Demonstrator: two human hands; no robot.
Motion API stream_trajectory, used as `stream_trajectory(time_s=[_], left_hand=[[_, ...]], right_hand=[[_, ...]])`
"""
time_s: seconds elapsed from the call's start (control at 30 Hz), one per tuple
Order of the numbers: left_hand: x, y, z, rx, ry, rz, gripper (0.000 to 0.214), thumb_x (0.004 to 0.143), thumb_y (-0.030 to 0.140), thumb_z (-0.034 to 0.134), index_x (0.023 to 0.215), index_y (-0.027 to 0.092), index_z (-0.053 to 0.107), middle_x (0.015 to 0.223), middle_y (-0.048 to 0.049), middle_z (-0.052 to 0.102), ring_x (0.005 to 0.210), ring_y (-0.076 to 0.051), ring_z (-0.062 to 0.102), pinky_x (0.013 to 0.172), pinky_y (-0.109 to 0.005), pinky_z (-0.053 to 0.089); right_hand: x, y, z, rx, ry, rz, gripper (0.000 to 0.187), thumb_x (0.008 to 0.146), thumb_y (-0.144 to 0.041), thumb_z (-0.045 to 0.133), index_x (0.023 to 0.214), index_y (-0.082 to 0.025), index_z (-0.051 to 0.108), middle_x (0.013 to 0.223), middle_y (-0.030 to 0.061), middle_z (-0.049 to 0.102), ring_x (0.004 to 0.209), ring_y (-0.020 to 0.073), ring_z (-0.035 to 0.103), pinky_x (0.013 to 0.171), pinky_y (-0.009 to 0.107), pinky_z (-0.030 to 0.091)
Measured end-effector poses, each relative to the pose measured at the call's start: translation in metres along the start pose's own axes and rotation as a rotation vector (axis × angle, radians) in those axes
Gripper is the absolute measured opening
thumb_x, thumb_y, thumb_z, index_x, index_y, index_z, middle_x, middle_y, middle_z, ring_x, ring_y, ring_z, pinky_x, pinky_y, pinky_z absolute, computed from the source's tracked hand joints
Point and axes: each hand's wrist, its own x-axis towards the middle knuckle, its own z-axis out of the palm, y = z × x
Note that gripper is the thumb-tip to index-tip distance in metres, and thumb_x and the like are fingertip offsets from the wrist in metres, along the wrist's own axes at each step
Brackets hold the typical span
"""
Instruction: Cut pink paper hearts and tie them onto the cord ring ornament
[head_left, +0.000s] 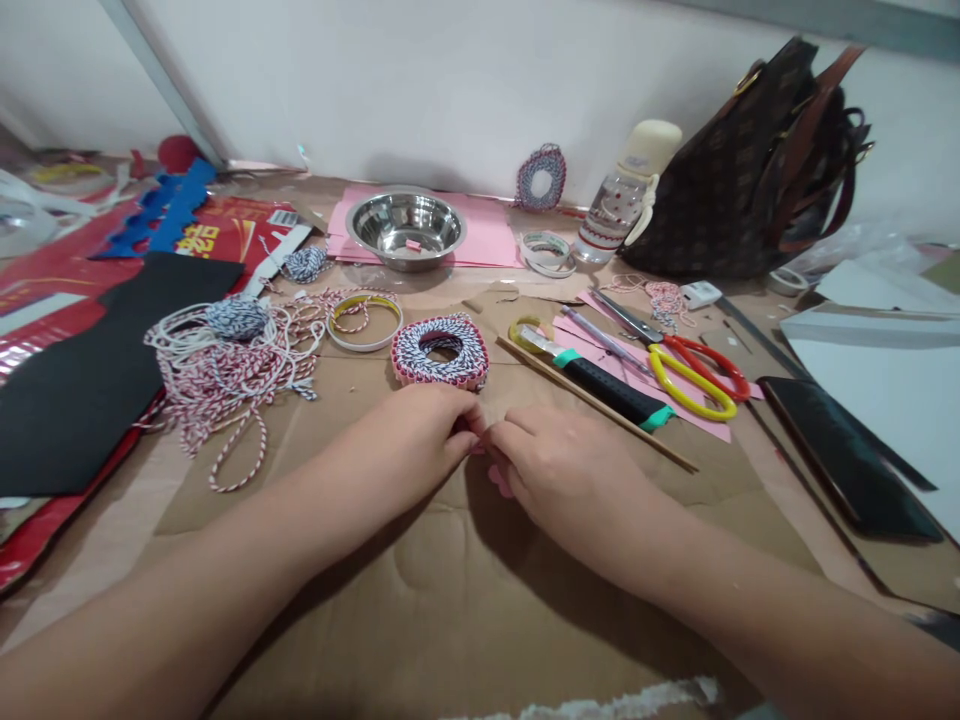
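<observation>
My left hand [420, 430] and my right hand [559, 465] meet fingertip to fingertip over brown cardboard [465, 590]. Both are closed in a pinch on a small pink piece [499, 480], mostly hidden under the fingers. Just beyond the hands lies a cord-wrapped ring [441, 350] in red, white and blue. A tangle of red-white twine [225, 365] with a blue-white twine ball [236, 318] lies to the left.
Right of the ring lie a black-handled knife [600, 378], a thin wooden stick [600, 405], yellow-red scissors [686, 370] and pink paper [637, 385]. Behind stand a steel bowl [406, 228], tape rolls [547, 252], a bottle [626, 195] and a brown handbag [757, 170]. A black phone [847, 455] lies far right.
</observation>
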Motion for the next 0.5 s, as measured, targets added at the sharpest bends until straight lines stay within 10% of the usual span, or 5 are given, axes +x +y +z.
stream_trajectory(time_s=[0.5], left_hand=[[0.002,-0.004,0.005,0.023,0.005,0.025,0.016,0.08,0.016,0.054,0.079,0.021,0.069,0.081,-0.0023,0.076,0.075,-0.02,0.066,0.062,-0.029,0.041]], right_hand=[[0.006,-0.024,-0.007,-0.331,-0.051,-0.185,0.022,0.081,0.001,0.055,0.096,-0.006,0.07,0.081,0.0135,0.069,0.065,0.0231,0.057,0.055,0.034,0.037]])
